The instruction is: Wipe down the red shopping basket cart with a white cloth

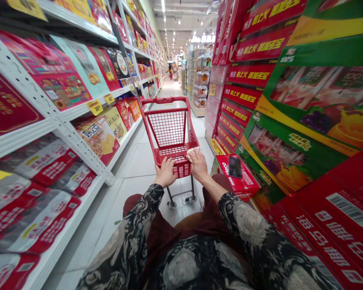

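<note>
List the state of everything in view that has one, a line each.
Cart: upright on its wheels
Left hand: fingers bent over the cart's near rim
Right hand: holding the cloth against the cart
Cloth: bunched, partly hidden by fingers
Shelves: stocked
Green boxes: stacked
Ceiling lights: lit

- pretty obviously a supermarket aisle point(174, 86)
- white metal shelves point(56, 125) are crammed with boxed biscuits point(97, 135), and yellow price tags point(94, 107) are stuck along them
- red drink cartons point(243, 96) are piled high on the other side
- a red shopping cart point(170, 128) is set between the two, tiled floor point(131, 155) underneath
</note>
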`<action>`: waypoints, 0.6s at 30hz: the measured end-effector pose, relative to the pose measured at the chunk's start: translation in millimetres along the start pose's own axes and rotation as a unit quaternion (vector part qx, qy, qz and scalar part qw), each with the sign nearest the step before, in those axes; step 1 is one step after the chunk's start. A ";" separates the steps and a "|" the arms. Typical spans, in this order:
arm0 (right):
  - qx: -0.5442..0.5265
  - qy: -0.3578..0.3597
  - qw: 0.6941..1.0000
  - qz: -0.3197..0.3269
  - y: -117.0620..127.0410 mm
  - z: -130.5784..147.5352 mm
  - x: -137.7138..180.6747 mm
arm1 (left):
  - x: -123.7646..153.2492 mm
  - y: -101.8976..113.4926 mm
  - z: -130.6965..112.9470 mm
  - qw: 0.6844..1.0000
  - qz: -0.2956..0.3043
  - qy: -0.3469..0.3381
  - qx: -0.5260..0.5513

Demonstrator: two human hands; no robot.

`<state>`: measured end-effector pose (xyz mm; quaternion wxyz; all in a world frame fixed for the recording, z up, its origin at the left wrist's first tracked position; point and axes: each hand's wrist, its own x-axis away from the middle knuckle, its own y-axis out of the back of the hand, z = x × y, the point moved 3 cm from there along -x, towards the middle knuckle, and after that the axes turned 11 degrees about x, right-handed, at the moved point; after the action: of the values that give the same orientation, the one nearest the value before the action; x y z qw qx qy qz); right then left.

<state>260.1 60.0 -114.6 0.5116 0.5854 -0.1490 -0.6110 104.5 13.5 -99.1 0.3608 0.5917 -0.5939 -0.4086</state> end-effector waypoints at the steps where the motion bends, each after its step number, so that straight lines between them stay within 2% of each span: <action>1: -0.002 0.019 1.000 0.014 -2.9 8.6 -0.2 | -1.8 -0.1 0.1 1.000 0.001 0.001 -0.003; 4: -0.008 0.083 0.995 0.047 -8.9 36.0 -3.0 | -5.0 0.4 0.9 1.000 0.005 0.006 -0.009; 6: -0.012 0.107 0.993 0.057 -8.3 43.8 -8.5 | -5.0 1.7 0.9 1.000 0.010 0.008 -0.012; 8: -0.017 0.102 0.993 0.054 -3.4 36.4 -16.5 | -3.4 3.6 0.2 1.000 0.012 0.003 -0.022; 12: -0.003 0.019 1.000 0.021 11.9 -5.0 -28.0 | 0.4 6.7 -1.1 0.999 -0.002 -0.002 -0.036; 14: 0.007 0.012 1.000 0.022 15.1 -15.7 -26.5 | 1.2 6.6 -1.0 1.000 -0.011 0.003 -0.025; 18: 0.003 0.058 0.997 0.048 8.3 4.3 -12.5 | 2.0 5.5 -1.6 1.000 -0.022 0.002 -0.007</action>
<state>257.5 64.7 -99.9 0.5460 0.6139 -0.1489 -0.5503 103.6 11.2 -93.5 0.3569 0.6029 -0.5774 -0.4193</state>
